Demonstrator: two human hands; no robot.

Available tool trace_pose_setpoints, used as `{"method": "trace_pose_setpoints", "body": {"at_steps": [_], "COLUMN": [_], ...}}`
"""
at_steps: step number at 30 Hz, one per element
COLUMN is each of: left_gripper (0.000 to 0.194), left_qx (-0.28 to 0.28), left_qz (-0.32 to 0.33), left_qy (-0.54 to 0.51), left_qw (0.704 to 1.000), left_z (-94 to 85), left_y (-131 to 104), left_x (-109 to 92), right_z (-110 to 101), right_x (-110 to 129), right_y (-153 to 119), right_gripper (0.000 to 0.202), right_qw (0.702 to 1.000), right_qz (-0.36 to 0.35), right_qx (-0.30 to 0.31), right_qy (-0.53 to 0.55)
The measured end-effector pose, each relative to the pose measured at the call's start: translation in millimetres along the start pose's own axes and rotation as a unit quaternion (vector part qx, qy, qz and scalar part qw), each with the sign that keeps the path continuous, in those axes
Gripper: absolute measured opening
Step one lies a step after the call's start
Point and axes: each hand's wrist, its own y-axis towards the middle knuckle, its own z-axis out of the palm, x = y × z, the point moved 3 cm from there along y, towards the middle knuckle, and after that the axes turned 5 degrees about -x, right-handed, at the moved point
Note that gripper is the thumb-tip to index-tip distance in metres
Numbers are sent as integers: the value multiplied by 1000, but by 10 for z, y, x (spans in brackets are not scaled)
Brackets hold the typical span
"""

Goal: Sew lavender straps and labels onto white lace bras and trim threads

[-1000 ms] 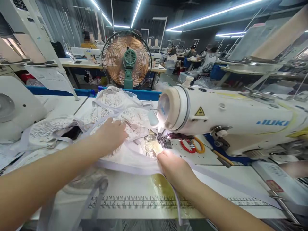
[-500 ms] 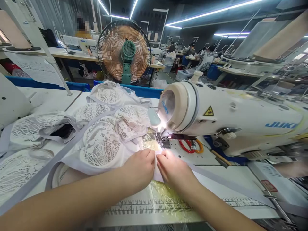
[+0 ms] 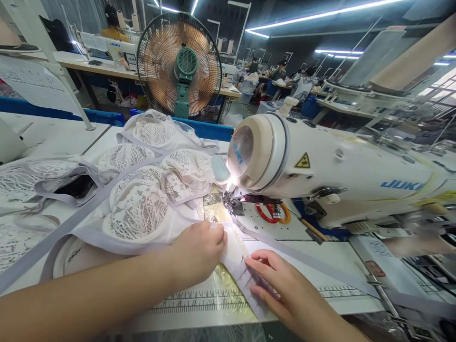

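Bench heaped with lace garments.
Right hand has loosened, half-open against white fabric, leaving the closed left hand pinching it alone.

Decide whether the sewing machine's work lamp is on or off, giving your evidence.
On: the work lamp glares white below the round end of the sewing machine.

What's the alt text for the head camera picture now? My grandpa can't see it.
A person's left hand holds pale fabric and the right hand touches it, in front of a white JUKI sewing machine. Lace garments lie to the left; a big fan stands behind.
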Motion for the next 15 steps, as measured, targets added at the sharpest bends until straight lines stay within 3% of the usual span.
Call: {"method": "trace_pose_setpoints", "body": {"at_steps": [3, 8, 11, 15], "left_gripper": [37, 21, 23, 24], "left_qx": [-17, -49, -60, -66], "left_qz": [-24, -58, -92, -65], "left_qy": [11, 31, -2, -19], "left_qw": [1000, 997, 994, 996], "left_z": [-27, -36, -47, -45], "left_y": [13, 102, 180, 205], "left_x": [-16, 5, 22, -33], "right_z": [86, 185, 199, 233], "right_x": [22, 65, 101, 93], "right_y": [-13, 44, 85, 76], "right_gripper": [29, 25, 22, 21], "right_qw": [999, 995, 991, 987], "right_qz": [2, 0, -9, -28], "right_qx": [-32, -87, -117, -125], "right_qy": [-9, -42, -66, -96]}}
